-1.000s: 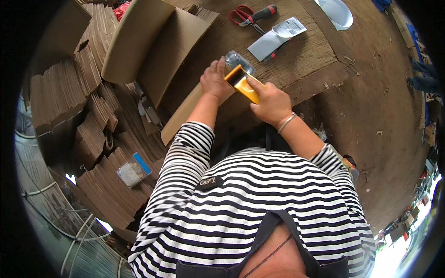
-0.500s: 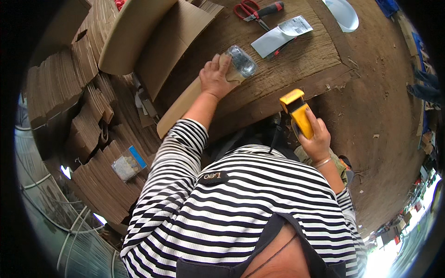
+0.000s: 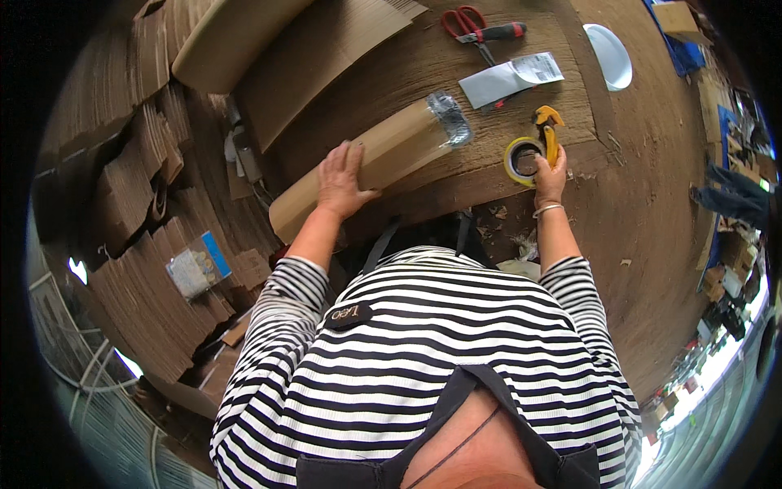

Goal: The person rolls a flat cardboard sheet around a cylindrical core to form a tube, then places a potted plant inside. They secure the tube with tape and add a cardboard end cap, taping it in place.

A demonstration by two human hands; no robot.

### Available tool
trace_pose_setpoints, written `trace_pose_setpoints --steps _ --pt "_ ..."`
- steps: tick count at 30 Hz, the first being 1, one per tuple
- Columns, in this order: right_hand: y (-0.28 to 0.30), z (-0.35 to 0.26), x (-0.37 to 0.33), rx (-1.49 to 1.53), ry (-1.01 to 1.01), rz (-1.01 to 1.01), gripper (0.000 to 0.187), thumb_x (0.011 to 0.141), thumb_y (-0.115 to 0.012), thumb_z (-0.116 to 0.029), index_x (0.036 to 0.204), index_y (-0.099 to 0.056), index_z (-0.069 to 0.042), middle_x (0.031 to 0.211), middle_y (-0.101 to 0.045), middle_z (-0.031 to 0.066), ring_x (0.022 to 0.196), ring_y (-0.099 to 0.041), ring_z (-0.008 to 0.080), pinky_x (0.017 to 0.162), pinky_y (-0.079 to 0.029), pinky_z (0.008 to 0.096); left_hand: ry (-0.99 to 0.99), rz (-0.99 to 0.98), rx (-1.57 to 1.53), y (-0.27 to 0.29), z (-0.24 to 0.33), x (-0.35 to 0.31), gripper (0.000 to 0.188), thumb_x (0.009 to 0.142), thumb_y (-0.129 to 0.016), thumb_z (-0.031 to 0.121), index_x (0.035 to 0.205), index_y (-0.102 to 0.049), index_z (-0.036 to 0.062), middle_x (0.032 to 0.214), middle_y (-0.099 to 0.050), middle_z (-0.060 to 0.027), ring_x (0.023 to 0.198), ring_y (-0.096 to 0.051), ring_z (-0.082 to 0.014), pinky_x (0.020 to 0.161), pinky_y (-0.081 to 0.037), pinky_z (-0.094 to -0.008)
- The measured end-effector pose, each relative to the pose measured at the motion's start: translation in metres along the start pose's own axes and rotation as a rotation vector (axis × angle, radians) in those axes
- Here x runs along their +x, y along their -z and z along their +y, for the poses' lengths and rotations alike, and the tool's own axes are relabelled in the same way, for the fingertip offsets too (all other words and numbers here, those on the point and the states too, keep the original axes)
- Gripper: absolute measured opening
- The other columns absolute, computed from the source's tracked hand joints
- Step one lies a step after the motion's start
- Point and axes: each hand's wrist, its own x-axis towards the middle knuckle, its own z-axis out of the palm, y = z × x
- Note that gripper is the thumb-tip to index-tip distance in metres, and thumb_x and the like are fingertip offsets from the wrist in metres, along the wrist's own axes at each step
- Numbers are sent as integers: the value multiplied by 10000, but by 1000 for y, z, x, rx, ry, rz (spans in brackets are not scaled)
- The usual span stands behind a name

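Note:
A long brown cardboard package [image 3: 391, 151] lies slantwise on the wooden table. Its far right end [image 3: 450, 120] is covered in shiny clear tape. My left hand [image 3: 342, 179] rests on the package around its middle, fingers laid out along the cardboard and thumb pointing right. To the right, my right hand [image 3: 551, 178] is closed around the handle of a yellow tape dispenser [image 3: 551, 138]. A tape roll [image 3: 521, 160] on the dispenser faces up, near the table's front right edge.
Red-handled scissors [image 3: 464, 26], a tool with a black and red handle [image 3: 501, 32] and white labels [image 3: 513, 79] lie beyond the package. Tall cardboard stacks [image 3: 147, 293] stand at left, with a small plastic packet [image 3: 195, 267] on one. A white bowl [image 3: 609, 57] sits past the table.
My left hand has slid from the taped end back along the package. My right hand has moved forward with the tape dispenser and turned it, bringing the roll into view.

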Motion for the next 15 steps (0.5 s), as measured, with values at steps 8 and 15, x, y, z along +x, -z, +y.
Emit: trace_pose_setpoints --steps 8,15 --pt "-8 10 17 -1203 374 233 725 820 -757 -306 1452 -443 -140 1222 -548 143 1133 -552 336 985 -453 454 569 -27 -2 -12 -144 -142 1151 588 -872 128 1556 -268 279 1566 -296 -140 1427 -330 -383 1137 -361 -494" --pt "-132 -47 -2 -687 240 -478 823 842 -745 -435 1515 -373 -141 1363 -487 251 1286 -479 409 1089 -388 452 762 167 -1323 -12 -155 -136 1093 646 -552 -121 1613 -164 214 1520 -421 -72 1351 -447 -257 1066 -390 -310"
